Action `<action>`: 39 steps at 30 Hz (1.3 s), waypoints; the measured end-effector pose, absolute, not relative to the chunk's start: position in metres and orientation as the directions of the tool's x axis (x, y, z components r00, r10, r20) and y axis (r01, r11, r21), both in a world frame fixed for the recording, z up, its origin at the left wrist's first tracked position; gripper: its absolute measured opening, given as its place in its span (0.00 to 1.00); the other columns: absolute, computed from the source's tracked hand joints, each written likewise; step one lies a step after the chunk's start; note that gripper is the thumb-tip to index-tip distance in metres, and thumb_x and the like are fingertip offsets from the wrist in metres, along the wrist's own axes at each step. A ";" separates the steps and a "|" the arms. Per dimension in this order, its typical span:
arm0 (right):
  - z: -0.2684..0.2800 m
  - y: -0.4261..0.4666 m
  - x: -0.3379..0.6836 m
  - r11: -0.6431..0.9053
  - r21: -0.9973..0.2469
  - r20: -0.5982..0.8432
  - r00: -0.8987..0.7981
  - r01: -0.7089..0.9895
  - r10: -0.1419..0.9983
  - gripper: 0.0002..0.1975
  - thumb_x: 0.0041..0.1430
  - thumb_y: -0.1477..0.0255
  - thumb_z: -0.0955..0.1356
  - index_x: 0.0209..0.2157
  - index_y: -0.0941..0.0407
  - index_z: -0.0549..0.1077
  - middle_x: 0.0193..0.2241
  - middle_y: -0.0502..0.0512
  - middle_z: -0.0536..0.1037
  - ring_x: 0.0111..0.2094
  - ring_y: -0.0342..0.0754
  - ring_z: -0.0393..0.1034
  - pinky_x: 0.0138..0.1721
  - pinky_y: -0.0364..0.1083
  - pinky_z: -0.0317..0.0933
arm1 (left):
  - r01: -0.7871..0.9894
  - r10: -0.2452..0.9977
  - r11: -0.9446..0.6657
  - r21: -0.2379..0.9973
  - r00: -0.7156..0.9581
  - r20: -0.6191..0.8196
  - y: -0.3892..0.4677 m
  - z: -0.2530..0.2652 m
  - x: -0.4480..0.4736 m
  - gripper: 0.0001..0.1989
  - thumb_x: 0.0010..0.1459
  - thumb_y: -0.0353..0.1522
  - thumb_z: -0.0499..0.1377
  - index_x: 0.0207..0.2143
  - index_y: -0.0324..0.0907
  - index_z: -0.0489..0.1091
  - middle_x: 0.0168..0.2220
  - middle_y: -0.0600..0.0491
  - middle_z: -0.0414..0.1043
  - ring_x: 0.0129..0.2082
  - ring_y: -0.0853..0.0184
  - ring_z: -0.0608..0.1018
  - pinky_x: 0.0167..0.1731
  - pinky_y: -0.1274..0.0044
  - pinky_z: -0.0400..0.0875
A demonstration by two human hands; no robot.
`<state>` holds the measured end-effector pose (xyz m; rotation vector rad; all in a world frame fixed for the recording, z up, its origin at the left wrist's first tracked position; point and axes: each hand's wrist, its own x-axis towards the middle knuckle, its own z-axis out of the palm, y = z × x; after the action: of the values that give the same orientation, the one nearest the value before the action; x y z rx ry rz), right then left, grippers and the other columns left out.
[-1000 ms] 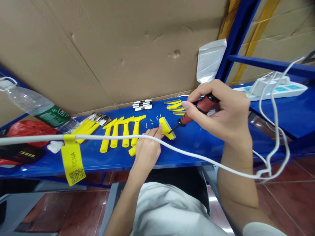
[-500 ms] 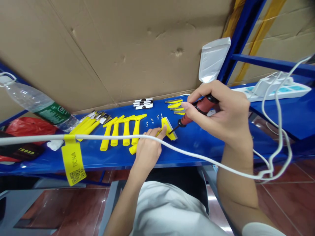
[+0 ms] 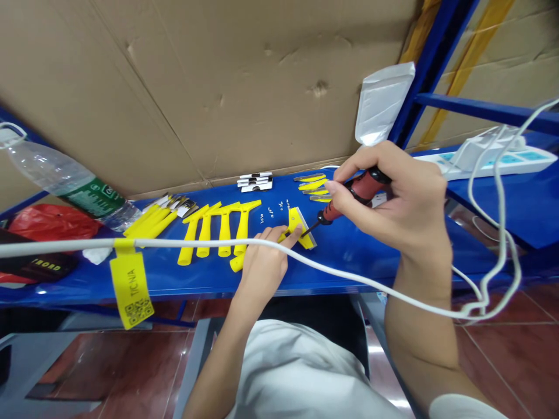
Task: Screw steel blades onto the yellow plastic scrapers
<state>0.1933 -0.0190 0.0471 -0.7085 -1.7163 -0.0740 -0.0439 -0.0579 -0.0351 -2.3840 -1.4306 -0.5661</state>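
My left hand (image 3: 267,256) is closed on a yellow scraper (image 3: 299,220), pressing it against the blue shelf, with a finger on its head. Part of the scraper's handle is hidden under that hand. In my right hand (image 3: 399,195) is a red and black screwdriver (image 3: 364,189), tilted, its dark shaft pointing down and left. The tip meets the scraper's head. Several yellow scraper handles (image 3: 224,233) lie in a row left of my left hand. Small yellow pieces with clear edges (image 3: 312,185) lie behind the scraper, beside a stack of white and black packets (image 3: 255,182).
A white cable (image 3: 349,279) with a yellow tag (image 3: 131,285) crosses in front of the shelf (image 3: 340,273). On the left are a plastic bottle (image 3: 70,180), a red bag (image 3: 48,224) and packaged yellow tools (image 3: 159,220). A power strip (image 3: 502,166) lies on the right, cardboard (image 3: 244,87) behind.
The view has shifted very slightly. Both hands keep their hold, and the screwdriver tip stays at the scraper's head.
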 end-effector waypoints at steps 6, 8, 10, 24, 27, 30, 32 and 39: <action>0.055 -0.026 0.194 0.856 -0.310 0.877 -0.223 0.413 0.425 0.10 0.59 0.77 0.72 0.42 0.51 0.74 0.36 0.48 0.79 0.28 0.41 0.70 0.30 0.47 0.66 | 0.881 0.771 -0.472 -0.040 0.435 0.465 -0.057 -0.038 -0.046 0.31 0.71 0.19 0.53 0.68 0.52 0.78 0.57 0.44 0.82 0.54 0.53 0.84 0.53 0.61 0.82; 0.055 -0.027 0.194 0.866 -0.322 0.860 -0.264 0.383 0.436 0.11 0.60 0.76 0.73 0.43 0.52 0.74 0.40 0.49 0.80 0.29 0.41 0.71 0.31 0.47 0.68 | 0.881 0.775 -0.473 -0.020 0.427 0.466 -0.057 -0.038 -0.045 0.31 0.71 0.19 0.53 0.67 0.52 0.78 0.57 0.44 0.82 0.54 0.53 0.83 0.55 0.61 0.81; 0.054 -0.026 0.193 0.869 -0.336 0.857 -0.264 0.364 0.442 0.11 0.61 0.74 0.76 0.44 0.52 0.75 0.40 0.49 0.81 0.29 0.39 0.70 0.30 0.45 0.68 | 0.881 0.778 -0.473 -0.002 0.419 0.468 -0.057 -0.039 -0.045 0.31 0.71 0.19 0.53 0.67 0.51 0.79 0.57 0.43 0.82 0.54 0.53 0.83 0.56 0.61 0.80; 0.057 -0.033 0.196 0.867 -0.434 0.747 -0.440 0.246 0.498 0.21 0.60 0.77 0.75 0.52 0.47 0.74 0.43 0.51 0.83 0.37 0.48 0.79 0.38 0.51 0.76 | 0.889 0.808 -0.456 0.035 0.397 0.435 -0.055 -0.038 -0.044 0.30 0.71 0.19 0.53 0.66 0.49 0.79 0.58 0.43 0.82 0.53 0.53 0.83 0.56 0.61 0.81; 0.053 -0.028 0.193 0.860 -0.386 0.831 -0.278 0.335 0.481 0.12 0.64 0.74 0.76 0.47 0.48 0.75 0.37 0.49 0.81 0.31 0.44 0.74 0.33 0.48 0.72 | 0.889 0.805 -0.458 0.016 0.407 0.432 -0.055 -0.037 -0.044 0.31 0.71 0.19 0.53 0.67 0.50 0.79 0.58 0.44 0.83 0.52 0.52 0.83 0.54 0.60 0.82; 0.051 -0.024 0.191 0.841 -0.320 0.914 -0.091 0.435 0.395 0.10 0.65 0.71 0.78 0.42 0.49 0.75 0.36 0.49 0.79 0.30 0.43 0.72 0.32 0.48 0.71 | 0.892 0.801 -0.452 0.012 0.401 0.445 -0.056 -0.035 -0.043 0.29 0.72 0.19 0.54 0.66 0.50 0.80 0.59 0.43 0.82 0.55 0.51 0.84 0.55 0.59 0.83; 0.050 -0.023 0.192 0.827 -0.331 0.927 -0.006 0.454 0.375 0.10 0.66 0.69 0.78 0.42 0.49 0.74 0.38 0.50 0.80 0.32 0.45 0.75 0.34 0.49 0.72 | 0.893 0.799 -0.450 0.021 0.392 0.455 -0.057 -0.035 -0.042 0.27 0.72 0.20 0.55 0.63 0.50 0.82 0.61 0.44 0.81 0.57 0.51 0.83 0.57 0.59 0.83; 0.048 -0.018 0.193 0.829 -0.339 0.893 -0.125 0.444 0.432 0.09 0.66 0.65 0.78 0.43 0.49 0.76 0.38 0.50 0.81 0.34 0.44 0.73 0.34 0.46 0.70 | 0.873 0.770 -0.487 0.039 0.408 0.491 -0.058 -0.039 -0.044 0.25 0.74 0.22 0.55 0.59 0.53 0.85 0.65 0.45 0.79 0.61 0.52 0.83 0.62 0.57 0.81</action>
<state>0.1927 -0.0179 0.0482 -0.6788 -1.7438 -0.0121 -0.0439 -0.0582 -0.0394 -2.4406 -1.4499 -0.6708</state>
